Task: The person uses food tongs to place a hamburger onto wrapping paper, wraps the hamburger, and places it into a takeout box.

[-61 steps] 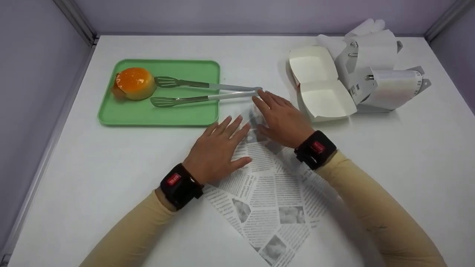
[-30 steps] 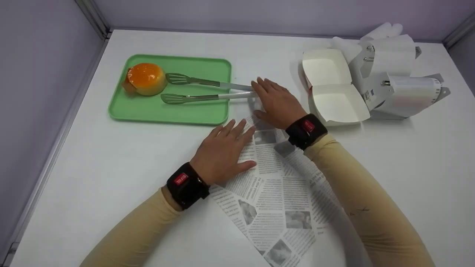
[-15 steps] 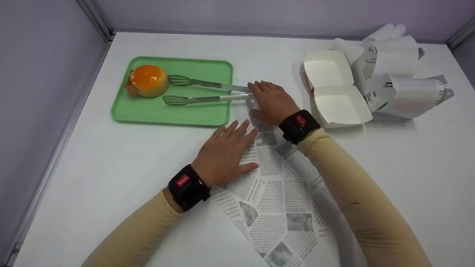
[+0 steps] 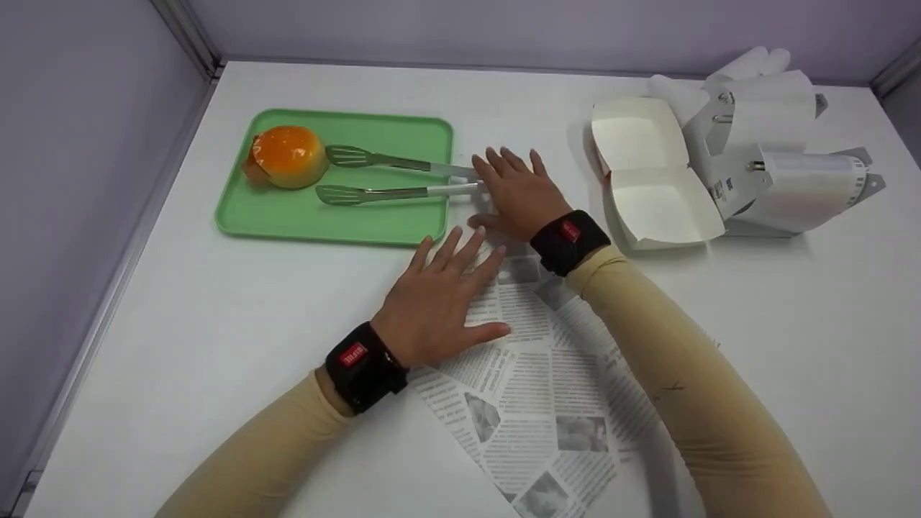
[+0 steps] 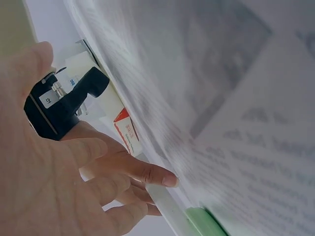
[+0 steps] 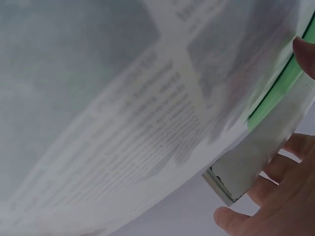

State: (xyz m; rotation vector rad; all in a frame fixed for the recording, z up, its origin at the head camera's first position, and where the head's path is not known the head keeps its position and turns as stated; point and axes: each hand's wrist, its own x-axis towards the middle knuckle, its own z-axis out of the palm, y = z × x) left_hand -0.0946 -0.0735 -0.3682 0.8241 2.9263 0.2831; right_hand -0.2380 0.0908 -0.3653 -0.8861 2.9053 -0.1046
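My left hand [image 4: 432, 309] lies flat with spread fingers over the left edge of the newsprint-patterned wrapping paper [image 4: 532, 388]. My right hand [image 4: 522, 198] is over the handle ends of a pair of metal tongs [image 4: 388, 192], fingers apart and extended. In the right wrist view, the tongs' pale handle [image 6: 246, 162] passes between thumb and fingers. The tongs' slotted heads rest spread on a green tray [image 4: 331, 229], beside a glossy orange-topped bun [image 4: 291, 155] with a brown piece sticking out. The handle ends are hidden under my right hand, above the paper's far corner.
An opened white paper box [image 4: 640, 137] stands right of my right hand. Beyond it is a white dispenser [image 4: 806, 173] with sheets hanging over it, in the back right. Walls border the white table [image 4: 237, 309] behind and at the left.
My right hand has shifted left along the tongs' handles, and its fingers have spread apart. My left fingers are slightly more spread. The head view has shifted a little; the tray and box stay put.
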